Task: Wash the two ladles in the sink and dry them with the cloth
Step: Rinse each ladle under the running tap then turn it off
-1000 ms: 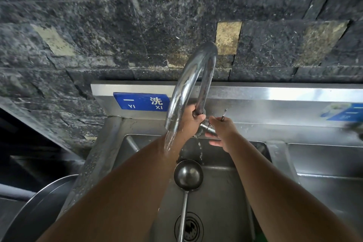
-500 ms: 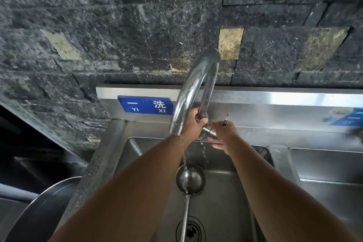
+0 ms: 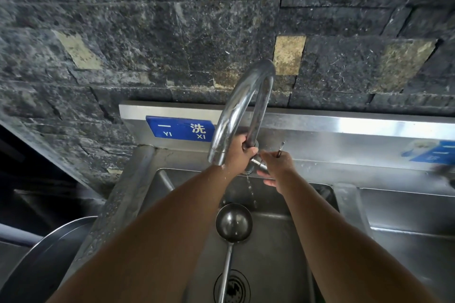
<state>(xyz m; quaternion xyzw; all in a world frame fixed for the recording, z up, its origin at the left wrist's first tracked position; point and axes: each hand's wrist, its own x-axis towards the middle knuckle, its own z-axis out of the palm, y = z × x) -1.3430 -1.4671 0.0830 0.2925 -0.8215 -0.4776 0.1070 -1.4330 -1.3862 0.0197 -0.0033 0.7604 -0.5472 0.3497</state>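
The left hand (image 3: 242, 151) gripped the upright pipe of the gooseneck faucet (image 3: 242, 106), likely to steady it, while the right hand (image 3: 278, 166) curled round the tap lever (image 3: 280, 150). One ladle (image 3: 234, 222) lay bowl-up in the sink (image 3: 283, 253) beneath the spout, ready to catch water.

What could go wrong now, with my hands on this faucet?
The faucet mouth hangs over your left forearm, not the ladle, so water may splash off your arm. Water drips below the tap handle your right hand grips; forcing it might worsen that leak.
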